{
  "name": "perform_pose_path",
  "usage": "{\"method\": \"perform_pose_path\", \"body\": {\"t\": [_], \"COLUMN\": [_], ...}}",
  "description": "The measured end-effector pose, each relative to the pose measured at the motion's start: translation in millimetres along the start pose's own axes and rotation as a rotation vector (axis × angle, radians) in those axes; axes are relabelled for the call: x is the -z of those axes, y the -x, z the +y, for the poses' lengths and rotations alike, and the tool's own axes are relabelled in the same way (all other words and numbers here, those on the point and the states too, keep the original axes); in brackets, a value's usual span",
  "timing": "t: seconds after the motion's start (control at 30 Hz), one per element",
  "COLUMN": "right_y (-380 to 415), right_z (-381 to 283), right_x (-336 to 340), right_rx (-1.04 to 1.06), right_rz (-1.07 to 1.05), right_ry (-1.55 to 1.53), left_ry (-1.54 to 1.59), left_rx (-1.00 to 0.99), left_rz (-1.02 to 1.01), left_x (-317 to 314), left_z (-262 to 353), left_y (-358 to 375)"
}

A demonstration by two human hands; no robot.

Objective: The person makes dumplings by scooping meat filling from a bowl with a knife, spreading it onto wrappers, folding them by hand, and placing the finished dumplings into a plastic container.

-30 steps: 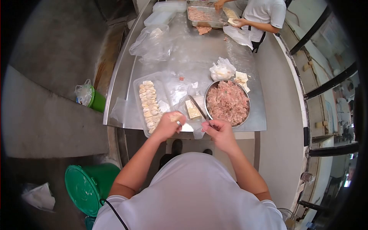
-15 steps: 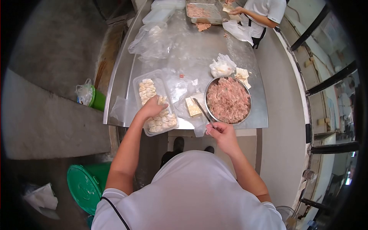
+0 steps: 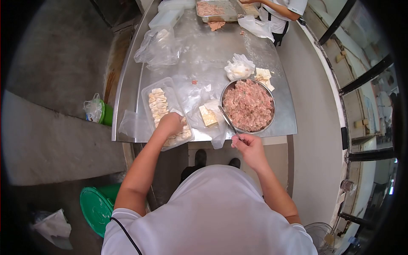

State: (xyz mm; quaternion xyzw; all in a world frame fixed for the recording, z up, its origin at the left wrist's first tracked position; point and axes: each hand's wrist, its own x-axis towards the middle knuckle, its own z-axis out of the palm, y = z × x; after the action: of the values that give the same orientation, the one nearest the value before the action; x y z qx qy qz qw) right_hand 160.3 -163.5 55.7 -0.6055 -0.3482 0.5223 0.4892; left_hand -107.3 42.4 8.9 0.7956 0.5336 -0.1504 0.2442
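Note:
My left hand (image 3: pixel 170 124) is down in the clear plastic tray (image 3: pixel 147 91), among rows of folded dumplings (image 3: pixel 157 103); its fingertips and anything between them are hidden. Between the fingers of my right hand (image 3: pixel 247 146) is the end of a thin dark spreading tool (image 3: pixel 228 118), its tip pointing up and left toward the bowl's left rim. The round metal bowl (image 3: pixel 274 111) holds pinkish minced meat (image 3: pixel 248 105). A stack of pale square wrappers (image 3: pixel 208 115) lies on plastic between tray and bowl.
A knotted plastic bag (image 3: pixel 239 67) and loose wrappers (image 3: pixel 264 78) lie behind the bowl. Crumpled plastic (image 3: pixel 159 47) is at the back left. Across the metal table (image 3: pixel 204 55), a co-worker (image 3: pixel 282 15) stands by a meat tray (image 3: pixel 217 18). A green-lidded bin (image 3: pixel 96 208) stands lower left.
My left hand has lowered into the tray; the dumpling piece seen at its fingertips before is now hidden. My right hand still holds the tool. The whole view has shifted slightly.

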Motion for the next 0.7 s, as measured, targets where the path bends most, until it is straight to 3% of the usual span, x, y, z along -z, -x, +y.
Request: {"method": "perform_pose_path", "body": {"t": [0.1, 0.2, 0.4, 0.6, 0.7], "right_y": [1, 1, 1, 1, 2], "right_z": [-2, -1, -1, 2, 1], "right_x": [4, 10, 17, 20, 21], "right_rx": [-0.004, 0.005, 0.007, 0.027, 0.019], "right_rz": [0.000, 0.011, 0.011, 0.040, 0.043], "right_ry": [0.008, 0.008, 0.020, 0.007, 0.002], "left_ry": [0.020, 0.333, 0.479, 0.416, 0.490], "left_rx": [-0.046, 0.037, 0.147, 0.065, 0.125], "left_rz": [0.130, 0.193, 0.201, 0.292, 0.196], "left_x": [-1, -2, 8, -6, -3], "left_z": [4, -13, -2, -23, -21], "left_y": [11, 5, 22, 11, 12]}}
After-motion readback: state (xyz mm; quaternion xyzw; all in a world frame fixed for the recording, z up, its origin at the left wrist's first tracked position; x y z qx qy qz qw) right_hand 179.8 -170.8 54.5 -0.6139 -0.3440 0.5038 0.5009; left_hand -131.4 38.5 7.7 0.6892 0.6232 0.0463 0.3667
